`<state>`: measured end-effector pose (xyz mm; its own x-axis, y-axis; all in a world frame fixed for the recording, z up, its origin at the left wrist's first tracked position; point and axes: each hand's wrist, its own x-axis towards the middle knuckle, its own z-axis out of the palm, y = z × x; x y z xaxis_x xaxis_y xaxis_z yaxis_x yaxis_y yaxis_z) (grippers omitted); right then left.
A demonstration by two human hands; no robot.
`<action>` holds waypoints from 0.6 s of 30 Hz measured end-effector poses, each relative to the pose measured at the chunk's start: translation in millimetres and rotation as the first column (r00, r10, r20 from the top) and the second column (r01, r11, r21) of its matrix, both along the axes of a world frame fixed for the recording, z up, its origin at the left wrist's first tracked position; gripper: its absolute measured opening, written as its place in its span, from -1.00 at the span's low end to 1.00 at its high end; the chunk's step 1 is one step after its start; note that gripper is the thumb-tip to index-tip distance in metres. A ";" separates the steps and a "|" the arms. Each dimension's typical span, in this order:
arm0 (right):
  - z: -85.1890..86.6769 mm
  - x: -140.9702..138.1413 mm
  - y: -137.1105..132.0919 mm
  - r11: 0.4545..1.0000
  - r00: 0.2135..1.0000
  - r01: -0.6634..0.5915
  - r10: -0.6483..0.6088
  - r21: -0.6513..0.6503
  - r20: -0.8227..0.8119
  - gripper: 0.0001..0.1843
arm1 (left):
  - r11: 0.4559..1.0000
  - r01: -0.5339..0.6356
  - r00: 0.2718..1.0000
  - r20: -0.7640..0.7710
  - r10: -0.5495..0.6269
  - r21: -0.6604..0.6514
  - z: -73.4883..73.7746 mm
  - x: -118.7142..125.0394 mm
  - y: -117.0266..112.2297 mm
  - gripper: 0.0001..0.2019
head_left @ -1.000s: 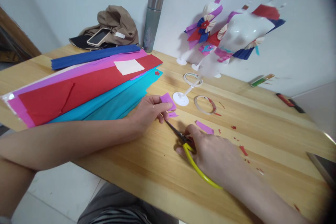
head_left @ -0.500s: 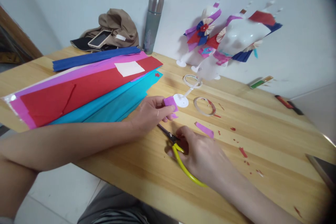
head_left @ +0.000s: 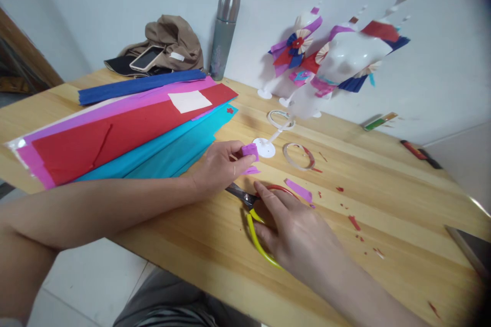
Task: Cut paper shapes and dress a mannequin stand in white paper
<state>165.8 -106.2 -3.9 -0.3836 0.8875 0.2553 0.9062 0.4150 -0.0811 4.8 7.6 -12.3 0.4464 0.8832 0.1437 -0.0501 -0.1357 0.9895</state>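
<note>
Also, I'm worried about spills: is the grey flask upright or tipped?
Upright: the grey flask stands on its base on the wooden table, with its silver cap at the top.

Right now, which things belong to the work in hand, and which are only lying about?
Likely in the work: pink paper piece, in the left hand; scissors, at the right hand; coloured paper sheets.
Likely just lying about: phone; brown fabric; flask.
</note>
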 end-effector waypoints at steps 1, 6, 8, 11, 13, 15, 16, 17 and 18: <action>-1.7 -1.0 -0.2 0.998 0.999 -0.004 0.002 0.062 0.040 -0.45 | 1.000 -0.015 1.000 -0.004 0.015 0.016 -0.2 0.1 0.8 -0.74; -10.2 -3.8 0.4 0.988 0.997 -0.018 0.006 0.155 0.077 -0.50 | 0.982 -0.099 0.991 -0.073 0.111 0.160 -1.0 -1.6 3.3 -0.77; -11.1 -3.5 -1.1 0.990 0.999 -0.042 0.038 0.133 0.028 -0.46 | 0.973 -0.082 0.986 -0.122 0.110 0.214 -0.2 -3.0 2.4 -0.74; -10.3 -2.2 -3.2 0.992 0.995 -0.067 0.075 0.106 -0.072 -0.46 | 0.964 -0.031 0.974 -0.207 0.088 0.263 3.0 -4.7 -0.4 -0.69; -9.4 -0.4 -0.9 0.993 0.991 -0.060 0.071 0.101 -0.113 -0.57 | 0.955 -0.003 0.966 -0.245 0.079 0.298 5.2 -5.4 -2.0 -0.69; -8.5 2.9 6.4 0.993 0.986 -0.057 0.073 0.107 -0.153 -0.65 | 0.946 0.019 0.966 -0.250 0.066 0.323 6.3 -5.6 -3.0 -0.71; -8.1 5.2 11.6 0.992 0.980 -0.069 0.088 0.105 -0.178 -0.65 | 0.946 0.029 0.968 -0.246 0.054 0.324 6.2 -5.5 -3.2 -0.71; -7.6 7.9 17.5 0.990 0.972 -0.100 0.117 0.095 -0.204 -0.64 | 0.948 0.034 0.970 -0.239 0.045 0.317 5.9 -5.3 -3.4 -0.72; -6.9 10.9 23.5 0.987 0.962 -0.151 0.160 0.055 -0.221 -0.61 | 0.952 0.036 0.972 -0.231 0.036 0.303 5.5 -5.0 -3.5 -0.72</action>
